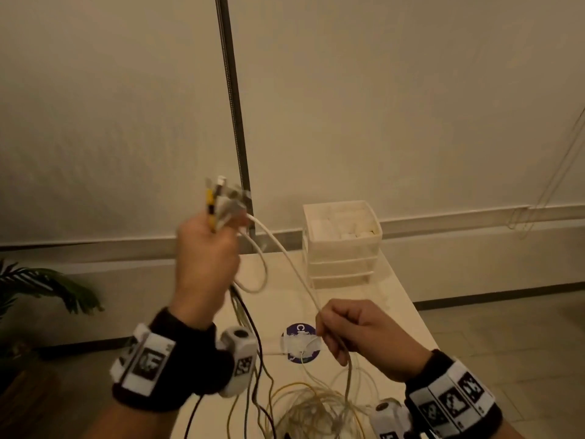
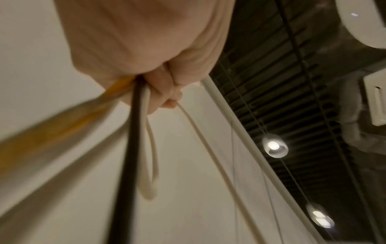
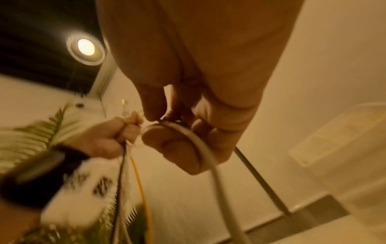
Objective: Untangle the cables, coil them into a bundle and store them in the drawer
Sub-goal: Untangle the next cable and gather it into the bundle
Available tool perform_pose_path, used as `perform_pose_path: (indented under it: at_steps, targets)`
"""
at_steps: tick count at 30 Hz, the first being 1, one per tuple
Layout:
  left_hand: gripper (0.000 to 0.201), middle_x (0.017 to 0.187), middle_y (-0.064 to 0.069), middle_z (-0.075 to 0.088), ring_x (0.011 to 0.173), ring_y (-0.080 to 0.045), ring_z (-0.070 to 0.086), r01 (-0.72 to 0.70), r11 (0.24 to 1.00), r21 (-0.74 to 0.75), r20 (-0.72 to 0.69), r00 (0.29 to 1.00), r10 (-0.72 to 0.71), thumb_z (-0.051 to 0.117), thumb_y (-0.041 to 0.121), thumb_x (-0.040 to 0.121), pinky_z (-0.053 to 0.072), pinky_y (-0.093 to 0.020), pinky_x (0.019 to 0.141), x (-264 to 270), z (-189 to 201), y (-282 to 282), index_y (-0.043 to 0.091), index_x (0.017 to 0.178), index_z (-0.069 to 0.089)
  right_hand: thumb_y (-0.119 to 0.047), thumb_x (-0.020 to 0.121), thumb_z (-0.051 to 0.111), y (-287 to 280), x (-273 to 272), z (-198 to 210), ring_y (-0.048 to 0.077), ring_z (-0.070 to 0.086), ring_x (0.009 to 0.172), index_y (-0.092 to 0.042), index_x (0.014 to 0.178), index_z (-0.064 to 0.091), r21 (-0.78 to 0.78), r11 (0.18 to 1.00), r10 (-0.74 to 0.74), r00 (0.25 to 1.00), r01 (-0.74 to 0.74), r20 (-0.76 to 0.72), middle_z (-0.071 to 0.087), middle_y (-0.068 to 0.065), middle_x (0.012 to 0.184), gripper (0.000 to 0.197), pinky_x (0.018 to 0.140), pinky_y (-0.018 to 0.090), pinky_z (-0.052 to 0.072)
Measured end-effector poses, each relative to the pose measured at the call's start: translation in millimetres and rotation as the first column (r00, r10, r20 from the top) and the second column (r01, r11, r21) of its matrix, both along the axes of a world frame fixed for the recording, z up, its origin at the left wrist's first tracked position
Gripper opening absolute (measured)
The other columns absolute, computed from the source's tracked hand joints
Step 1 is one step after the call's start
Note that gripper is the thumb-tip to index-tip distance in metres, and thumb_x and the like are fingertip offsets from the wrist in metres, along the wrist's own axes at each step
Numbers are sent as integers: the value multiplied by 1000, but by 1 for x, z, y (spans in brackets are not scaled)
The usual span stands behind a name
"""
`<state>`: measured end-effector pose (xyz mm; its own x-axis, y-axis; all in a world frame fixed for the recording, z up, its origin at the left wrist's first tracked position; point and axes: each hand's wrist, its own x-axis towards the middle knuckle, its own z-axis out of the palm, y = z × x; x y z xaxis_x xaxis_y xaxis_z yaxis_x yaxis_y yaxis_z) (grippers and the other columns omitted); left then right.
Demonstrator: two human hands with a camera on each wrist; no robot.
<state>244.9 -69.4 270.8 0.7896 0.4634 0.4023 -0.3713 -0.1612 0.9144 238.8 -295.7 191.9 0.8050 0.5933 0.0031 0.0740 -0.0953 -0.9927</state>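
My left hand [image 1: 207, 248] is raised above the table and grips a bunch of cable ends [image 1: 221, 198], yellow, white and black, with the plugs sticking up out of the fist. In the left wrist view the fist [image 2: 150, 79] clamps a yellow, a black and a looped white cable [image 2: 149, 156]. One white cable [image 1: 285, 255] runs from that fist down to my right hand [image 1: 354, 331], which pinches it between thumb and fingers [image 3: 167, 142]. Below both hands a tangle of cables [image 1: 313, 410] lies on the table.
A white three-drawer plastic unit [image 1: 342, 245] stands at the far end of the pale table [image 1: 392, 299]. A purple round sticker [image 1: 300, 343] marks the tabletop. A dark pole [image 1: 232, 99] rises behind the table, and a green plant [image 1: 41, 286] is on the left.
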Motion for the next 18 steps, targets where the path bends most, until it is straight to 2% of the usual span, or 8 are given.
perform_pose_path:
  at_steps: [3,5,7,9,12,14,16,18]
  targets:
    - [23,47,17,48,52,-12,38,-129,991,-20,52,990,130,66,42,86,32,-33,56,1,13,28,27,69,69,-18,100,46,-6,1,-20,17,44,50,-6,83,60,-63,996,-65,998,66,12,50,6,59,25,53,27,39]
    - [12,60,20,59,62,-11,53,-182,971,153,68,982,173,68,40,87,45,-37,62,-3,14,29,35,76,70,-17,100,46,-5,5,-24,17,36,47,-7,81,61,6,987,-159,985,160,-63,43,8,57,26,50,28,35]
    - [9,81,23,68,78,2,63,-193,944,266,101,980,172,69,29,89,50,-27,72,-7,9,17,36,94,70,-16,101,45,-2,10,-21,15,28,45,-5,81,61,93,974,-190,968,206,-162,38,10,57,27,47,27,28]
    - [22,86,25,70,71,9,62,-6,944,331,90,996,-25,67,14,91,46,-11,67,-15,-1,0,33,102,70,-15,101,43,3,12,-12,15,23,46,-4,83,60,143,970,-165,966,195,-196,36,9,57,27,48,27,23]
    - [30,94,19,74,70,-9,63,332,773,541,-111,939,-326,70,11,88,49,-24,68,-19,-23,-24,37,103,73,-17,99,47,11,11,10,14,23,45,-3,82,61,147,983,-84,983,109,-164,37,5,54,25,49,28,20]
    - [25,78,15,71,65,-8,62,381,626,680,-193,917,-348,66,10,88,48,-24,62,-16,-33,-33,35,88,73,-15,97,49,15,13,23,13,23,44,-4,81,62,127,989,-59,991,74,-118,35,1,51,24,48,27,20]
    - [30,61,17,60,58,-7,54,334,602,726,-180,936,-302,62,11,89,37,-16,54,-13,-34,-36,34,70,62,-10,99,46,15,16,31,13,21,45,0,83,63,139,988,-53,993,67,-101,33,1,50,25,49,28,19]
    - [35,58,18,56,58,-6,53,319,604,731,-177,943,-283,60,11,90,35,-12,53,-12,-32,-38,37,67,56,-9,99,43,13,18,31,16,23,46,2,88,65,157,985,-57,993,72,-100,36,3,51,27,49,29,21]
